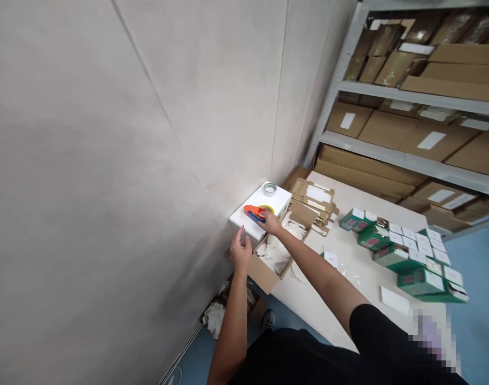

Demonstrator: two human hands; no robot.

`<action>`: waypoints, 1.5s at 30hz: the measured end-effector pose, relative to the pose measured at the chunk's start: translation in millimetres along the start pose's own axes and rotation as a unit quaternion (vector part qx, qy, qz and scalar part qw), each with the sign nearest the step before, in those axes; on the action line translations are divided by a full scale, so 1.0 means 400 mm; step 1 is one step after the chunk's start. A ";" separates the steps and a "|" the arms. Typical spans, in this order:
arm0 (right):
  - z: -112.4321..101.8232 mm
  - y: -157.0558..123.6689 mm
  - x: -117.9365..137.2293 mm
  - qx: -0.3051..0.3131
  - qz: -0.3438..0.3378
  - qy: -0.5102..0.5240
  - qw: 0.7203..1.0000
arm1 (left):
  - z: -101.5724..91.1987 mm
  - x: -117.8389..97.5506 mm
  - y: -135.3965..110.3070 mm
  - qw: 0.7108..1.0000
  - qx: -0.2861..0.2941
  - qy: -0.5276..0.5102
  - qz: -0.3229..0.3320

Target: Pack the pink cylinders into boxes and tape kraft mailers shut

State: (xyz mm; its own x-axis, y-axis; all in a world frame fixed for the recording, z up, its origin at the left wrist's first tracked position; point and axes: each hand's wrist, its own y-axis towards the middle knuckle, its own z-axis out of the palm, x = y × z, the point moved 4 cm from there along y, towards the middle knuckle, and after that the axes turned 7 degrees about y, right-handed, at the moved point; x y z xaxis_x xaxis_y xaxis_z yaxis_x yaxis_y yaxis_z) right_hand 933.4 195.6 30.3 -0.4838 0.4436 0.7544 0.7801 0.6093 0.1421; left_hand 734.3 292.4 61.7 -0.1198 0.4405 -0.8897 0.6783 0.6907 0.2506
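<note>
My right hand (271,222) is closed around an orange and blue tape dispenser (253,212) over the white box (244,220). A yellow roll shows beside the fingers. My left hand (240,250) is at the near side of the white box, fingers apart and nothing in them; whether it touches the box I cannot tell. A white tape roll (270,189) lies on top of the box at the far end. Right beside it stands an open cardboard box (265,274) with crumpled white paper (277,254) inside.
The white table (300,298) holds several green-and-white cartons (416,286), flattened cardboard (319,195) and a flat white piece (394,299). Shelves of brown boxes (412,131) stand behind. A grey wall (168,160) runs along the left. On the floor sits a carton of paper (214,318).
</note>
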 end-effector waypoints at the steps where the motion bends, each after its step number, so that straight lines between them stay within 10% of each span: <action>1: 0.019 0.024 0.007 0.016 0.005 -0.025 1.000 | -0.025 0.009 -0.001 1.000 -0.011 0.003 -0.010; 8: 0.049 0.025 0.024 -0.022 0.027 -0.097 0.995 | -0.090 0.011 0.002 0.999 -0.043 -0.014 -0.031; 15: -0.112 -0.159 0.035 -0.154 -0.056 -0.138 0.977 | 0.000 -0.073 0.014 0.996 -0.080 -0.045 0.002; 20: -0.304 -0.367 -0.013 -0.235 -0.030 -0.160 0.958 | 0.124 -0.171 0.008 0.991 -0.098 -0.089 0.024; 28: -0.505 -0.807 -0.228 -0.308 0.133 -0.172 0.926 | 0.478 -0.314 -0.131 0.986 0.091 -0.136 0.041; 36: -0.542 -1.230 -0.484 -0.320 0.310 -0.130 0.886 | 0.764 -0.378 -0.429 0.917 0.353 -0.183 0.005; 45: -0.493 -1.589 -0.757 -0.321 0.443 -0.031 0.837 | 0.828 -0.411 -0.631 0.892 0.429 -0.146 -0.003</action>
State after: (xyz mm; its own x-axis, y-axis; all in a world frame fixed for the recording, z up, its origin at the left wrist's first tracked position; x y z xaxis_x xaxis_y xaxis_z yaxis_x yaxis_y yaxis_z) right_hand 662.4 -455.7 -162.1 0.3923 0.5792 0.7146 0.8864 -0.4457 -0.1253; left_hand 822.9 -144.2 18.4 -0.0163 0.1839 -0.9828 0.9981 -0.0549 -0.0268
